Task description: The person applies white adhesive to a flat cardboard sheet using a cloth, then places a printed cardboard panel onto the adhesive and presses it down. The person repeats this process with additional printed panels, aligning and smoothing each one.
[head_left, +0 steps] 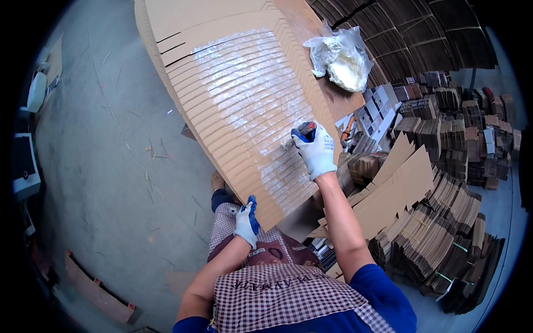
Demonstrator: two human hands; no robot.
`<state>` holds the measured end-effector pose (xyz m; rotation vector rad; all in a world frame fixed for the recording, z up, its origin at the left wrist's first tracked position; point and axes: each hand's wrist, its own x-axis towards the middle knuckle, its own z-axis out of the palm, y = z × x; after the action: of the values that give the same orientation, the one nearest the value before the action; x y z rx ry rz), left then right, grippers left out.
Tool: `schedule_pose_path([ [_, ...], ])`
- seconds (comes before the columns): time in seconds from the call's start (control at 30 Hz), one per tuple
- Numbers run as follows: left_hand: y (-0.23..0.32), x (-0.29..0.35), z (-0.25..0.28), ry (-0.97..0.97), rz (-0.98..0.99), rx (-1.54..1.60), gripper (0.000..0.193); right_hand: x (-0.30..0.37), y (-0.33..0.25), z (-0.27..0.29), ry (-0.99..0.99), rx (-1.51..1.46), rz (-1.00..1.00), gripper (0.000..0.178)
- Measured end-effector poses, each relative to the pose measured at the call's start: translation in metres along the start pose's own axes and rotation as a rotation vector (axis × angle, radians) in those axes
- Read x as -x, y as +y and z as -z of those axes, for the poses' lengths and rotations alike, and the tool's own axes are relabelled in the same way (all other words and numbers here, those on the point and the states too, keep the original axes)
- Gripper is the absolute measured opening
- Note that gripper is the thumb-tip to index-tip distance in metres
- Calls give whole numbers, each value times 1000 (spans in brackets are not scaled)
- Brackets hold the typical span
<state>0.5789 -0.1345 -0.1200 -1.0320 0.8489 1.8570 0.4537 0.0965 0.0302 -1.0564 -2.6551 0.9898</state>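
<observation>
Nearest is the checked apron [277, 297], with the table's load just beyond it. The left hand [246, 223], gloved in white with blue fingers, is at the near left corner of the cardboard sheets [222, 127]. Its fingers are drawn in narrow against the edge; whether they pinch it or only brace it, I cannot tell.

Farther on and to the right, the right hand [316, 152], gloved the same way, is closed round a dark-handled tool [306, 129], apparently a brush, whose working end is mostly hidden. It sits over the right half of the sheets, which lie overlapped in a long row of stepped edges running away from the person.

A shiny whitish coating [250, 83] covers a broad band of those steps, fairly full toward the far end, thinner and patchy around the tool and nearer. The step in hand looks like spreading this coating. The next move seems to call for light, flat strokes over the thin patches, without lifting the sheet edges, while the left hand steadies the corner.

At the far right, on the brown table [300, 19], a crumpled clear bag [325, 53] holds a whitish mass [347, 72]. Bundled cardboard [416, 227] stands on the right.
</observation>
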Motion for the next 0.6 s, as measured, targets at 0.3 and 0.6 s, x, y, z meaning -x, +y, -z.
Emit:
schedule_pose_path([
  [0.3,1,7,-4,18,-14,-33,42,-1,-30,8,-125,143,2,31],
  [0.6,2,5,-7,-15,28,68,45,43,-41,4,-237,68,270,33],
])
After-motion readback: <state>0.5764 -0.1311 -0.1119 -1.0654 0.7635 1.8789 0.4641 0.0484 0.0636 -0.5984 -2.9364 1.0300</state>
